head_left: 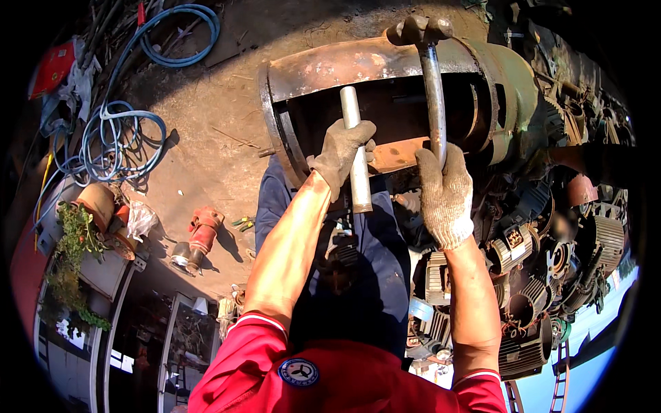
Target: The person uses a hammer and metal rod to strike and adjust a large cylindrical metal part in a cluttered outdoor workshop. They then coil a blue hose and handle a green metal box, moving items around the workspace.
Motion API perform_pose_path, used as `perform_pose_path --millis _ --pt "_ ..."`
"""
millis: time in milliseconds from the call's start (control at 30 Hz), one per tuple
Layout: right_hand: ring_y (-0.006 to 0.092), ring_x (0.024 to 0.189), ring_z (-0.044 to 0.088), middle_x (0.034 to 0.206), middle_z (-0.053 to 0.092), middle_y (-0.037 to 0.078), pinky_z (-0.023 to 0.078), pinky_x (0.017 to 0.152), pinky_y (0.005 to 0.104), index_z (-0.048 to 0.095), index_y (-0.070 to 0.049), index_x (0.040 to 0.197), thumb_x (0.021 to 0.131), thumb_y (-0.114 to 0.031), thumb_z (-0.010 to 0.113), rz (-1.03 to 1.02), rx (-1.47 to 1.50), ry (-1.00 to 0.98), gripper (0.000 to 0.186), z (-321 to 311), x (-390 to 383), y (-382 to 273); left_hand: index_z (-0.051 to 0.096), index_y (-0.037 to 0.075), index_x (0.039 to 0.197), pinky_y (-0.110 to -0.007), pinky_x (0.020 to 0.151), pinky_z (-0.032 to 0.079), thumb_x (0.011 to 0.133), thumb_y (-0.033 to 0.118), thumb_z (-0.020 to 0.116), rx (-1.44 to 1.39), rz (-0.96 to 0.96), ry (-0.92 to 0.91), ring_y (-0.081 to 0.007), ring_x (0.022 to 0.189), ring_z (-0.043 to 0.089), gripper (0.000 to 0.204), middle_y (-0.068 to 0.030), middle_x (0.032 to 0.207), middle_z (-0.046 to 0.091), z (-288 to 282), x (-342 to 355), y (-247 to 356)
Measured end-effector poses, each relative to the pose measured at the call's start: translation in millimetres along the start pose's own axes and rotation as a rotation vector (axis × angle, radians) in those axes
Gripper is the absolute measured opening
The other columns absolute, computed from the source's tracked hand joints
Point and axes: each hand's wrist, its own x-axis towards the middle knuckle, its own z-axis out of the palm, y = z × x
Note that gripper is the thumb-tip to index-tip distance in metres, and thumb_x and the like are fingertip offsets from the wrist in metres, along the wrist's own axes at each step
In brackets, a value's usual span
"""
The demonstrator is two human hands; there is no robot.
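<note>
My left hand (339,153), in a dirty work glove, is wrapped round a straight silver-grey metal bar (360,182). The bar's far end reaches over the dark opening of a large rusty cylindrical casing (330,67), which lies on its side in front of me. In my right hand (446,196), also gloved, is a hammer (434,89) with a smooth metal handle. Its worn, dark head is raised at the far end, over the casing's upper edge. Hammer and bar are apart. Part of the casing's inside is lost in shadow.
On the right lies a heap of old motor housings (530,299). Blue hose (124,138) is coiled on the dirt floor (206,151) at the left. A red tool (204,230) stands nearer, beside a leafy plant (72,255) and metal frames. My legs are close to the casing.
</note>
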Motion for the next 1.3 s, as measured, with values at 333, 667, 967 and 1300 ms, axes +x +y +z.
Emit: perform_pose_path --millis 333,667,967,1300 --pt "0.0178 0.079 0.065 0.087 0.066 0.012 0.054 0.068 0.0348 0.070 -0.003 0.120 0.096 -0.014 0.067 0.056 0.015 0.012 0.026 -36.5 149.4 -66.7 0.062 -0.001 0.099 -0.031 0.053 0.052 0.086 0.009 0.071 -0.105 -0.014 -0.044 -0.0162 0.060 0.061 0.019 -0.0070 0.075 0.060 -21.5 16.0 -12.4" --pt "0.0371 0.088 0.072 0.090 0.070 0.026 0.055 0.078 0.0481 0.065 0.006 0.105 0.096 -0.041 0.068 0.401 -0.057 -0.337 0.048 11.8 133.4 -0.8 0.058 0.004 0.089 -0.030 0.051 0.048 0.086 0.014 0.068 -0.062 -0.100 -0.068 -0.0154 0.055 0.055 0.014 -0.0056 0.073 0.058 -9.5 9.9 -24.1" --pt "0.0177 0.065 0.063 0.077 0.066 0.007 0.049 0.060 0.0319 0.064 -0.003 0.108 0.100 -0.028 0.068 0.118 0.146 0.334 0.026 -21.5 136.8 -100.9 0.060 0.001 0.099 -0.031 0.050 0.049 0.092 0.020 0.074 -0.090 0.127 0.067 -0.0149 0.057 0.059 0.024 -0.0071 0.076 0.063 -27.1 -6.3 -45.8" --pt "0.0403 0.073 0.072 0.082 0.069 0.024 0.055 0.062 0.0426 0.060 0.002 0.106 0.098 -0.030 0.067 0.123 0.184 -0.061 0.034 9.8 128.7 -108.1 0.061 -0.003 0.099 -0.032 0.053 0.046 0.090 0.018 0.072 0.015 0.053 -0.004 -0.0155 0.058 0.058 0.026 -0.0081 0.076 0.062 -50.8 -8.4 -15.9"
